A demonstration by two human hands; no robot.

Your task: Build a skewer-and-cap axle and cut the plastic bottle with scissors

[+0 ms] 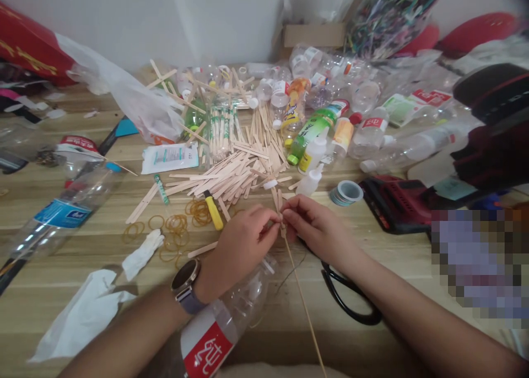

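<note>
My left hand (pixel 250 232) and my right hand (pixel 312 223) meet near the middle, fingertips pinched at the top of a long thin wooden skewer (pixel 301 287). Flat craft sticks (pixel 278 199) stick out beyond my fingertips, and the exact joint between them and the skewer is partly hidden. A plastic bottle (pixel 209 347) with a red and white label lies under my left forearm. Beside my right wrist rest the black handles of what looks like scissors (pixel 351 306). A thin dark wire or thread (pixel 291 270) curves below my hands.
Loose craft sticks (pixel 235 174) are heaped ahead, with a yellow-handled tool (pixel 214 210) and rubber bands (pixel 176 232) to the left. Glue bottles (pixel 309 179), a tape roll (pixel 347 193) and a red-black power tool (pixel 400 201) stand right. Many plastic bottles (pixel 367 130) crowd the back.
</note>
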